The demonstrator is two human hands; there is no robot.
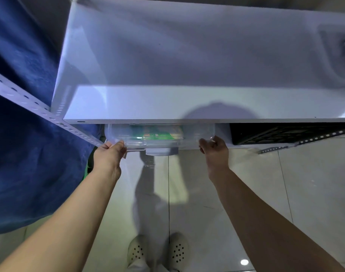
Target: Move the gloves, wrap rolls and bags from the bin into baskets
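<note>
A clear plastic bin (159, 141) with a lid sits on the lower shelf, mostly hidden under the white shelf board above it. Green and orange packages (156, 135) show through its front wall; I cannot tell what they are. My left hand (110, 154) grips the bin's front left corner. On the other side, my right hand (213, 150) holds the front right corner. A clear latch tab (160, 151) sticks out at the bin's front middle.
A white shelf board (187, 103) spans the view above the bin. A black lattice basket (285, 133) stands on the lower shelf to the right. Perforated metal rack rails (40, 110) run at left. Blue cloth (20, 134) hangs left. My feet (158, 252) stand on pale floor tiles.
</note>
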